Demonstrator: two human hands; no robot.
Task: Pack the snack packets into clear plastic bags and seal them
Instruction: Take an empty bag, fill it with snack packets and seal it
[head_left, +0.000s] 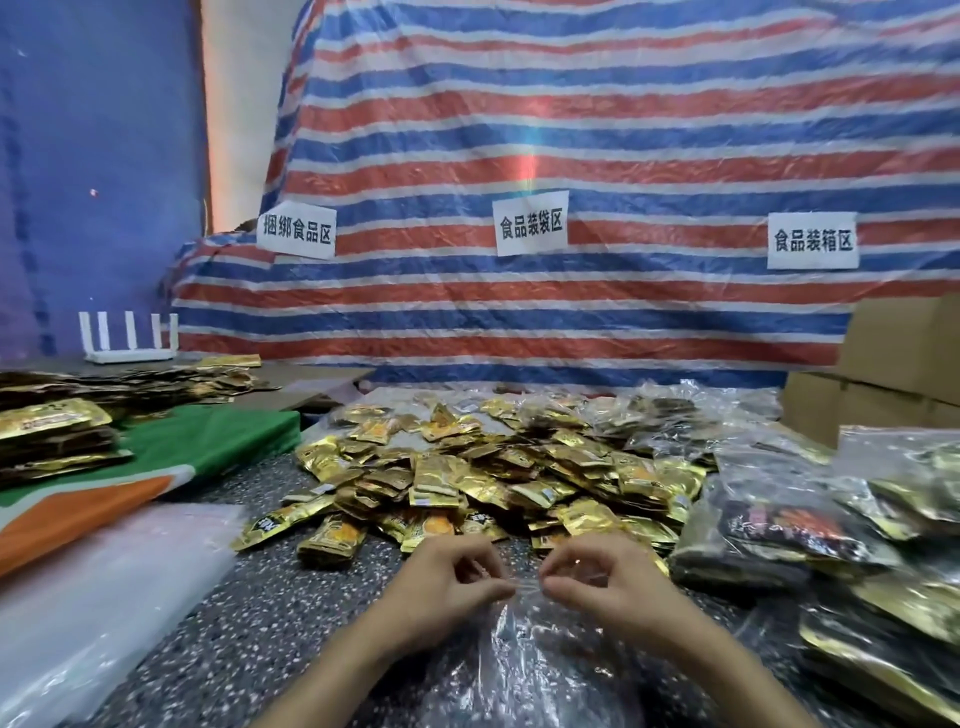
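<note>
**While both grips pinch the bag mouth, pkts wait just beyond**

Where the view starts at far L, stacked gold pkts (57, 436) sit beside a green-and-orange cloth (208, 441). A pile of empty clear bags (104, 587) lies nearer the person on the speckled bench (249, 623).

Centre: left grip (441, 577) and right grip (608, 582) each pinch, thumb vs. forefinger, the top edge of one clear plastic bag (524, 665). Both are clenched on it, close together but not touching. Bag's long axis runs from the pinched mouth back toward the person, w/ its body lying between the forearms. Contents too blurred to call, tho something dark shows thru.

Loose pkt pile (498, 478) lies straight ahead, just beyond the knuckles, spread L-R across the bench. Both grips are approx. equally near it; a few strays sit off the left grip's outer side. Judgement: the mouth is the part in hand, opening or sealing, can't tell which.

Far R: filled bags (831, 545) heaped, cardboard boxes (893, 364) behind.
</note>
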